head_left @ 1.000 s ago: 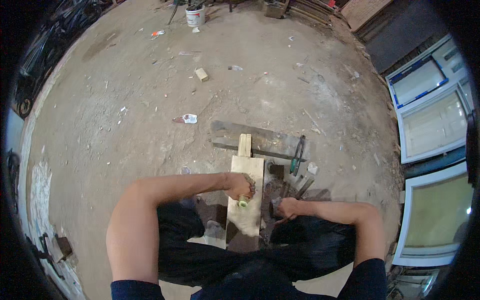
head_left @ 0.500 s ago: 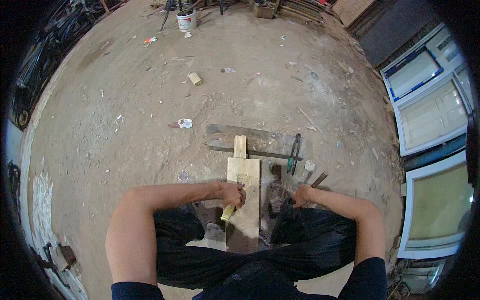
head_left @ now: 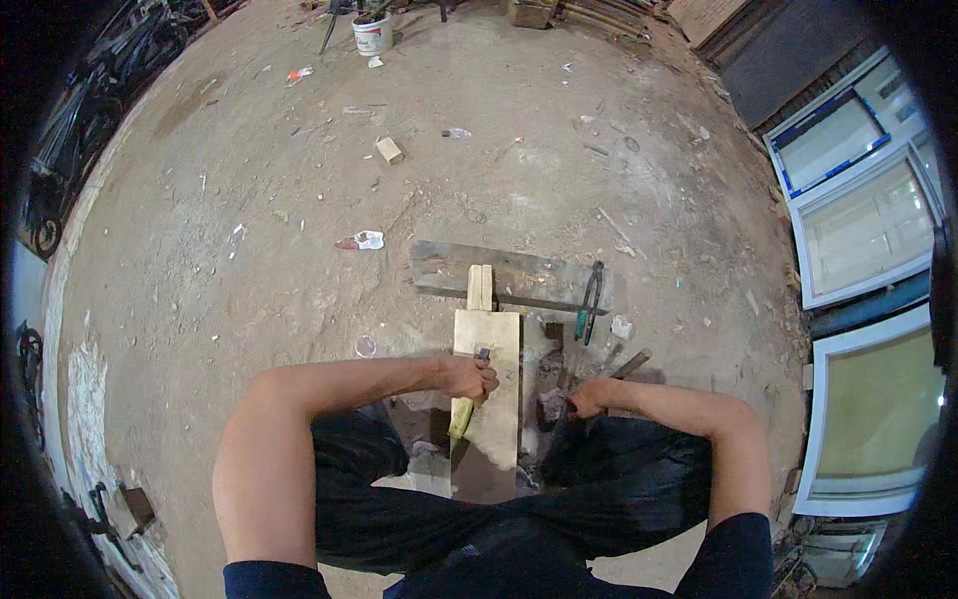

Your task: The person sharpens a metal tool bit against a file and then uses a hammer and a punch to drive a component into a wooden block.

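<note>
Dusty floor point(head_left: 289, 200): grey plank point(head_left: 439, 262), 1 white bucket point(head_left: 372, 40).

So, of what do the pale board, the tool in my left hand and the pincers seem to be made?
Pale board: bare wood, by its cream-yellow colour and unpainted look.
Tool: dull grey blade, probably metal; yellow handle, perhaps plastic or painted wood.
Pincers: dull dark, likely metal; green grip perhaps plastic or rubber.

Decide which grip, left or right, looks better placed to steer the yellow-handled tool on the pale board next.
Probably the left grip: it is closed round the yellow-handled tool, over the pale board, while the right grip sits off the board's right side.
</note>
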A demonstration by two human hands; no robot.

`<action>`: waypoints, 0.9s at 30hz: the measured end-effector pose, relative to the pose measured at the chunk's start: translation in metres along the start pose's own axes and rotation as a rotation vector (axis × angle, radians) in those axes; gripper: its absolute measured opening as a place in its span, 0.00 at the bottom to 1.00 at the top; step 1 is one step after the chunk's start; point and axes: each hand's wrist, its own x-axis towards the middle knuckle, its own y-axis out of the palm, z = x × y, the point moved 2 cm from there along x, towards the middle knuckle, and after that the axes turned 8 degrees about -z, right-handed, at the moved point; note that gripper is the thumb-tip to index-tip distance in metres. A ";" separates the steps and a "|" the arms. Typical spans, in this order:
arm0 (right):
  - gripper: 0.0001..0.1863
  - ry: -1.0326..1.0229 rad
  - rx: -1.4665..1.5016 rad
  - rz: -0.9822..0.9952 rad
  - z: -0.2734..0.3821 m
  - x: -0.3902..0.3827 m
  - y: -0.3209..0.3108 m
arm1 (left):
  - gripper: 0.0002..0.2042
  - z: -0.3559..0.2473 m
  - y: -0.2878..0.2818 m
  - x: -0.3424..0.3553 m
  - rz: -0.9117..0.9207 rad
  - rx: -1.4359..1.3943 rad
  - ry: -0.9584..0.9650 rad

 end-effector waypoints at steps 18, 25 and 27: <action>0.27 0.050 -0.050 -0.015 -0.024 0.010 0.020 | 0.17 0.032 -0.020 -0.012 0.072 0.096 -0.219; 0.31 0.058 -0.021 0.033 -0.023 0.005 0.010 | 0.19 0.042 -0.015 -0.011 0.108 0.121 -0.244; 0.31 0.058 -0.037 0.014 -0.026 0.005 0.017 | 0.19 0.042 -0.019 -0.008 0.113 0.116 -0.234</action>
